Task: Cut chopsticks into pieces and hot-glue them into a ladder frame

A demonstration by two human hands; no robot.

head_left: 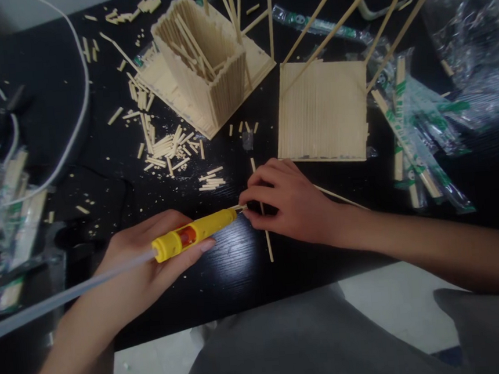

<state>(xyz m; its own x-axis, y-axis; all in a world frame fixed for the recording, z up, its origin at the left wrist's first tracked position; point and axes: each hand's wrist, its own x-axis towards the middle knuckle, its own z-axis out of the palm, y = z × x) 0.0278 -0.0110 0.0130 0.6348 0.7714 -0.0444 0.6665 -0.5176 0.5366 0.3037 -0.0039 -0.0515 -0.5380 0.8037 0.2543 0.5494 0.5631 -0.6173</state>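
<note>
My left hand is wrapped round a yellow hot glue gun, with a long translucent glue stick trailing from its back end. The gun's nozzle points right and meets the fingertips of my right hand. Those fingertips are pinched on a short wooden stick piece, partly hidden. Under my right hand a thin wooden stick lies on the black table, poking out above and below the fingers. Another thin stick extends from behind the right wrist.
A box of upright sticks stands on a stick base behind my hands. Right of it lies a flat stick panel with long rods rising from its corners. Cut stick pieces are scattered left; wrapped chopsticks lie right. A white cable loops left.
</note>
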